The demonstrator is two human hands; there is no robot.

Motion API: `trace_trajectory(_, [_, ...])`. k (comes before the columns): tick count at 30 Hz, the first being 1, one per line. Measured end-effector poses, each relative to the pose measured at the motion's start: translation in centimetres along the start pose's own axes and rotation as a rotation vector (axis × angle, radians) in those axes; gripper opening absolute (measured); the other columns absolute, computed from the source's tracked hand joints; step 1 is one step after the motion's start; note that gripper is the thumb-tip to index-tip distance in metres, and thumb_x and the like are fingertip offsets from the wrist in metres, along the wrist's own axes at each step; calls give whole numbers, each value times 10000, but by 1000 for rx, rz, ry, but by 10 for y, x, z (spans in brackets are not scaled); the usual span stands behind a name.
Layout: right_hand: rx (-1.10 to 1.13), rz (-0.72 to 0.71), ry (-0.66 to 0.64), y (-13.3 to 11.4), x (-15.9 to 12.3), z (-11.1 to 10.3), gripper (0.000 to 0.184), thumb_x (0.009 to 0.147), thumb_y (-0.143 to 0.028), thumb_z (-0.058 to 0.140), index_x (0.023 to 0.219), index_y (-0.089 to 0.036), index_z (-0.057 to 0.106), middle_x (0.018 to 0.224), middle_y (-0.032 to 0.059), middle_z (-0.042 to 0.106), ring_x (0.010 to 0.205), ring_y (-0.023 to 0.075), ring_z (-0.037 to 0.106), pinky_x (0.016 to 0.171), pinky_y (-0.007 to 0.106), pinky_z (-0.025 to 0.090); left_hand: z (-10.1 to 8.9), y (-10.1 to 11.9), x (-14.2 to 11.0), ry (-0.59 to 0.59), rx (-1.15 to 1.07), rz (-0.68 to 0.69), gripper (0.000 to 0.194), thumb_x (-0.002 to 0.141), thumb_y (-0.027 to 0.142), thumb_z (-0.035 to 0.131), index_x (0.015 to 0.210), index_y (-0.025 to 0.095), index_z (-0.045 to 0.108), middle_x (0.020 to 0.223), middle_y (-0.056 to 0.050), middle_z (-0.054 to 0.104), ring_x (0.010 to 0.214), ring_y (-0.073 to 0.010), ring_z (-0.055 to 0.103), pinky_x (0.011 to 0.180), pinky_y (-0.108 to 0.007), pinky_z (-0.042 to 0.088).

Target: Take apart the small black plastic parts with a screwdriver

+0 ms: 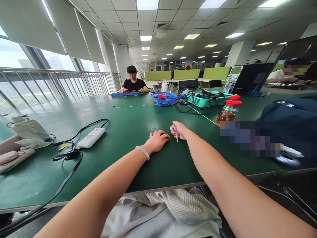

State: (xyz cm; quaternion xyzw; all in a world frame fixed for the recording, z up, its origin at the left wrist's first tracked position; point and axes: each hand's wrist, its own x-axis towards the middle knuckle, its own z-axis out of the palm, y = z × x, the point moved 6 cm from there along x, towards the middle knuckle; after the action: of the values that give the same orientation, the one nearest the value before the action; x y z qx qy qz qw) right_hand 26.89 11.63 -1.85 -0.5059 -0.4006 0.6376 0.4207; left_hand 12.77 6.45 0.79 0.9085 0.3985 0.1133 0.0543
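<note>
My left hand (158,140) rests palm down on the green table (123,132), fingers curled together over something I cannot make out; a pale band circles its wrist. Just to its right, my right hand (178,129) is closed on a thin pen-like tool (176,133) that points down at the table top. The two hands lie a few centimetres apart near the table's middle.
A white power strip (91,137) with black cables lies to the left. A bottle with a red cap (229,112) stands on the right beside a dark bag (292,125). Blue basket (163,99) and teal basket (205,99) sit farther back. A person (133,84) sits at the far end.
</note>
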Motion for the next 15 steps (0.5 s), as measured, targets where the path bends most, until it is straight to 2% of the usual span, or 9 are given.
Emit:
trace_trajectory(3, [-48,101,-34,-1,6,-1,454,959,-496,300,613,-215,385,411,-42,335,330,56,127,311,168,97,-2,-3,-8,-20,13,17,331,1003,415,365,1195,340,625,1300,-52,534,1186,-272,491,1074,-520,364])
trace_trajectory(6, [-88,201,-91,0,11,-1,433,943,-516,359,633,-215,395,438,-41,355,332,49,124,298,164,108,-8,-11,-32,-43,9,44,305,997,390,395,1178,331,632,1271,-52,548,1161,-260,514,1083,-506,365])
trace_trajectory(11, [-130,329,-186,3,16,-3,415,948,-499,353,643,-221,405,453,-34,348,332,68,165,288,176,139,-28,-38,-103,-41,-15,-1,290,982,333,415,1163,348,641,1282,-34,563,1204,-239,514,1106,-462,377])
trace_trajectory(15, [-131,391,-263,4,18,-6,416,942,-517,360,647,-226,395,467,-27,343,351,80,203,295,180,172,-50,-82,-163,14,43,-127,312,939,333,435,1121,396,680,1273,-12,610,1159,-242,575,1046,-399,458])
